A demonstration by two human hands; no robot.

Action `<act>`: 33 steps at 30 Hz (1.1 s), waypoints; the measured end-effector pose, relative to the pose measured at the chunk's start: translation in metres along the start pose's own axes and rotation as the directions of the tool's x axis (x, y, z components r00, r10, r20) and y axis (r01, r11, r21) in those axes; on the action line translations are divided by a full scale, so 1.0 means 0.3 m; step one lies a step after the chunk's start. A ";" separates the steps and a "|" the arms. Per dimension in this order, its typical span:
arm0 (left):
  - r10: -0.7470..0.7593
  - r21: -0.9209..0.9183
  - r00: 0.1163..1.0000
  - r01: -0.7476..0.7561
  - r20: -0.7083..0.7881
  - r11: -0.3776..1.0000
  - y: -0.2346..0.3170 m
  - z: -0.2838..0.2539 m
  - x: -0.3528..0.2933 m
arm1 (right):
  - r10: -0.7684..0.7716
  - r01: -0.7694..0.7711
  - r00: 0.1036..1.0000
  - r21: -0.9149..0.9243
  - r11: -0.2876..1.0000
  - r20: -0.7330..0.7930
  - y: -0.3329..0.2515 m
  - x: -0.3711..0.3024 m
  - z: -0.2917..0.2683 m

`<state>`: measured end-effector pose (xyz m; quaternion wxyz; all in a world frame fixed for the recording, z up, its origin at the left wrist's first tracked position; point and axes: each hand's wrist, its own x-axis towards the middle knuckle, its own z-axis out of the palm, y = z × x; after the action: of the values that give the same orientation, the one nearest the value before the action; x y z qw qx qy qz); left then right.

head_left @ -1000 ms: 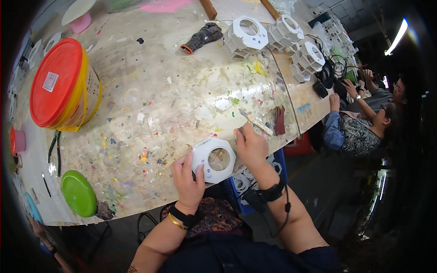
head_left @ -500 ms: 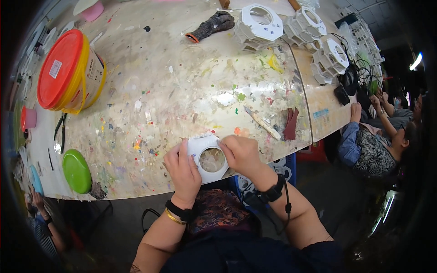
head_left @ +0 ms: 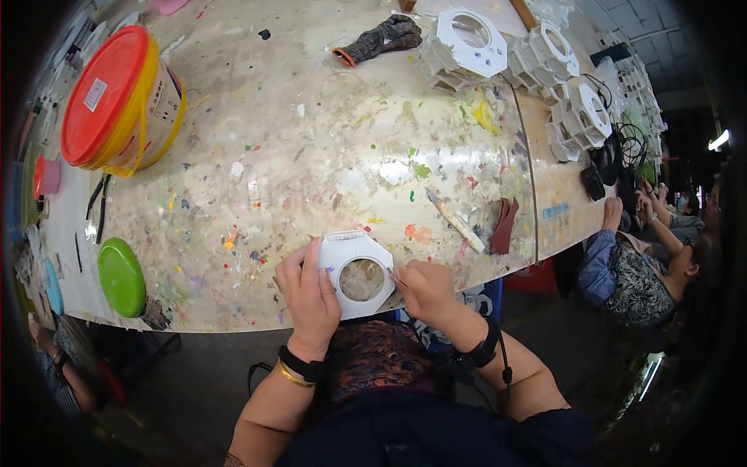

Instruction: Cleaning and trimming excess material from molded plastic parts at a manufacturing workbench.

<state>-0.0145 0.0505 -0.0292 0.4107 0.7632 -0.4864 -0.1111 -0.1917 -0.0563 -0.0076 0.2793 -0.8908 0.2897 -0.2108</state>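
A white octagonal piece [head_left: 336, 257] with a large round hole lies at the table's front edge, its surface facing up. My left hand [head_left: 309, 300] grips its left side, thumb on top near the hole. At the opposite side my right hand [head_left: 426, 293] is closed, knuckles bent, with its fingertips against the piece's right edge. Whatever those fingers may pinch is too small or hidden to make out. Beyond the right hand lie a pale, slim tool [head_left: 455, 221] with a pointed tip and some folded dark-red strips [head_left: 503, 226].
A red-lidded bucket [head_left: 105, 97] and a green round lid [head_left: 121, 277] stand on the left. At the back are a dark glove [head_left: 379, 40] and several white octagonal assemblies [head_left: 469, 43]. Black cables [head_left: 632, 140] lie far right, near other people [head_left: 634, 261] at the table.
My right hand has drawn back from the top of the piece to its right edge, uncovering that corner. The left hand keeps its hold. The whole view has shifted slightly.
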 end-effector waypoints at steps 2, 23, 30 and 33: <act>0.005 -0.006 1.000 -0.005 0.023 1.000 -0.005 -0.007 -0.001 | -0.036 0.036 0.999 -0.022 0.999 -0.018 0.019 0.063 0.024; -0.001 -0.062 0.999 0.004 0.049 0.998 -0.004 -0.002 0.018 | -0.058 0.056 0.998 -0.074 0.996 -0.019 0.065 0.148 0.017; -0.014 -0.048 0.998 0.017 0.056 0.999 0.006 -0.015 0.016 | 0.285 -0.292 0.956 0.295 0.910 0.069 0.060 0.057 -0.031; -0.009 -0.030 0.997 0.011 0.075 0.999 0.014 -0.018 0.024 | 0.234 -0.247 0.969 0.288 0.925 0.081 0.057 0.057 -0.037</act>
<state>-0.0106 0.0464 -0.0210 0.4030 0.7546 -0.4959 -0.1491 -0.1918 -0.0829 -0.0062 0.4398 -0.8012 0.3555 -0.1960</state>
